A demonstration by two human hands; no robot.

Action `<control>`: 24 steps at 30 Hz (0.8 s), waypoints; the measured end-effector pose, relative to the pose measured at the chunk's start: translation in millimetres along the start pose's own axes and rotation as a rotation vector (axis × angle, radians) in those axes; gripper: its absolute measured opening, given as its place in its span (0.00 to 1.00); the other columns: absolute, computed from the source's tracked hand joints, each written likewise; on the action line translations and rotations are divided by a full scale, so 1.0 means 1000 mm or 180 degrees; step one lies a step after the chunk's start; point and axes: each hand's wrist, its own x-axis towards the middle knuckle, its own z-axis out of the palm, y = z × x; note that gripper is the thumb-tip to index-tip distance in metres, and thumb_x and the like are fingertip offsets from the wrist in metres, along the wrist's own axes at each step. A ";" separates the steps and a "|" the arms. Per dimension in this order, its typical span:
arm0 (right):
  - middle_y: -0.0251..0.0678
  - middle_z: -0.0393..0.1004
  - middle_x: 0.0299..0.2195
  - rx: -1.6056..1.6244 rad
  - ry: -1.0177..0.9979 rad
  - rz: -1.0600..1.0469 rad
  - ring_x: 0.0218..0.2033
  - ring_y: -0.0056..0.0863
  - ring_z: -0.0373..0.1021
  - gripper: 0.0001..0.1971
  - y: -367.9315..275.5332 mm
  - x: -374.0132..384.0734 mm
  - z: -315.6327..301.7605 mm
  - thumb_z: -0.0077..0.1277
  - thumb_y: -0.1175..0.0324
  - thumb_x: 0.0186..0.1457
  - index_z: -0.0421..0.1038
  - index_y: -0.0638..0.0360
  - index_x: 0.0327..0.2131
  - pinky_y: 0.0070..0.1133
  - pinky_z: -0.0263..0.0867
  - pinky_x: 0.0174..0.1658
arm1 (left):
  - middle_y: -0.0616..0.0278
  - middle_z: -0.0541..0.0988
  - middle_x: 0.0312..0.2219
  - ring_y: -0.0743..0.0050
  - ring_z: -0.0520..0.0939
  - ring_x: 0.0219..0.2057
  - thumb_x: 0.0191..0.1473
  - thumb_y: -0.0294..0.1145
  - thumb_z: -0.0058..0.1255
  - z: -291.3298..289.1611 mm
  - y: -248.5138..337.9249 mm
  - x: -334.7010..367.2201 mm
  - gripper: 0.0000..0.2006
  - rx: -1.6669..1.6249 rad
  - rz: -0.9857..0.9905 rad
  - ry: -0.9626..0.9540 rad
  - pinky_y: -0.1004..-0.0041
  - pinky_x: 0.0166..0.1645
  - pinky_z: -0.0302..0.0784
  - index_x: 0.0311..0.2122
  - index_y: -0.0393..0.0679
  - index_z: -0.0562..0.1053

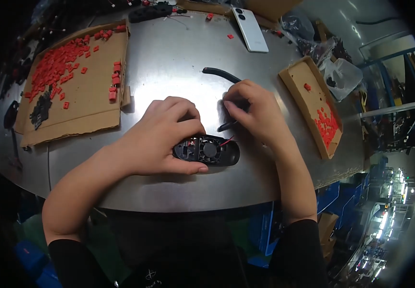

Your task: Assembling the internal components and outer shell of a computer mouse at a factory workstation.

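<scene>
Shiny metal table (159,57) lies beneath your left hand (166,132), its fingers curled around the black fan housing (207,151), long axis left-to-right. Beyond its far edge, your right hand (258,108) nearly pinches beside a dark curved strip (219,72); whether gripping, I cannot tell.

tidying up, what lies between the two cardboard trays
In the head view: the left hand gripping a black casing with a fan, the right hand at a curved black piece, and metal table beneath.
</scene>
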 end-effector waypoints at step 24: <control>0.40 0.78 0.32 -0.0407 -0.0060 0.0280 0.34 0.31 0.78 0.11 -0.011 -0.006 0.009 0.65 0.68 0.52 0.76 0.64 0.35 0.25 0.73 0.39 | 0.55 0.72 0.49 0.49 0.69 0.57 0.45 0.58 0.67 -0.002 0.001 -0.003 0.28 -0.0089 -0.0144 -0.0162 0.55 0.61 0.60 0.42 0.46 0.76</control>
